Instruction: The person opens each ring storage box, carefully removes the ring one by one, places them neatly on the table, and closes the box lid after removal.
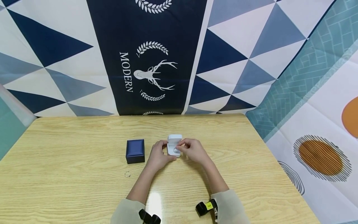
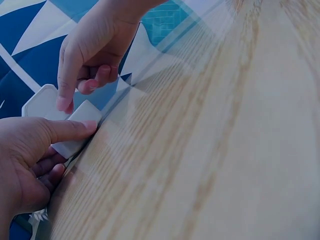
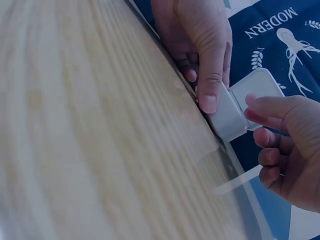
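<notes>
A small white ring box [image 1: 174,153] stands open on the table, its lid [image 1: 175,137] raised at the back. My left hand [image 1: 158,158] grips the box from the left, thumb along its front and fingers behind. My right hand [image 1: 193,150] reaches in from the right, thumb and forefinger pinched at the top of a silver ring [image 1: 176,150] at the box's opening. In the right wrist view the fingertips [image 3: 252,100] meet just over the box, and the ring is hidden there. The left thumb [image 2: 75,130] presses the box's front in the left wrist view.
A closed dark blue box [image 1: 135,151] sits left of my left hand. In front of it lies a second silver ring [image 1: 127,174] on the wooden table [image 1: 70,174]. Patterned cloth [image 1: 151,62] hangs behind the table's far edge, with more cloth along the right side.
</notes>
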{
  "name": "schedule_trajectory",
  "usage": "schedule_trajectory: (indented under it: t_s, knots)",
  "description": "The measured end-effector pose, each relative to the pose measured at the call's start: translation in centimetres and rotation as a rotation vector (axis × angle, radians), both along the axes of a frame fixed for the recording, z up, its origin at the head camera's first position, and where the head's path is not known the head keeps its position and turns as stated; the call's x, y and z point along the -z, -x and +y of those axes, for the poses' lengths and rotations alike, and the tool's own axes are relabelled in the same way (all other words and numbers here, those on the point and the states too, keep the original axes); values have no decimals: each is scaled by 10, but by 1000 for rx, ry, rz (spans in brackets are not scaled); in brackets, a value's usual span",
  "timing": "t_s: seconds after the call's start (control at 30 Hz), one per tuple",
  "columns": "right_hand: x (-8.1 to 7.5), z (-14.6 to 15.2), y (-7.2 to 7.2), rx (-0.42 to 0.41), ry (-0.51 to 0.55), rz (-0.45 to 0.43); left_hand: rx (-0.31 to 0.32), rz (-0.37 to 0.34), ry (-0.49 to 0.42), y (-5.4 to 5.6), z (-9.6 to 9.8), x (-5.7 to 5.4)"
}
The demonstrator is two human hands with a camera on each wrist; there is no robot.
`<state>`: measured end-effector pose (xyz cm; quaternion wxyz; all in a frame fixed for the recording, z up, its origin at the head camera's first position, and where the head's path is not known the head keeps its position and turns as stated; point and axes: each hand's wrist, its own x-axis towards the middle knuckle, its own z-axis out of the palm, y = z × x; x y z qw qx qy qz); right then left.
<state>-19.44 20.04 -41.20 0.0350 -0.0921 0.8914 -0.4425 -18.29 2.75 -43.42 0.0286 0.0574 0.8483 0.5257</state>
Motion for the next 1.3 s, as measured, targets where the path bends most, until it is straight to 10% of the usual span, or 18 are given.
schedule_trajectory:
  t_s: [1.3]
  knots:
    - [3,-16,-5,-23,-340,151,2,18,0,0,1,0]
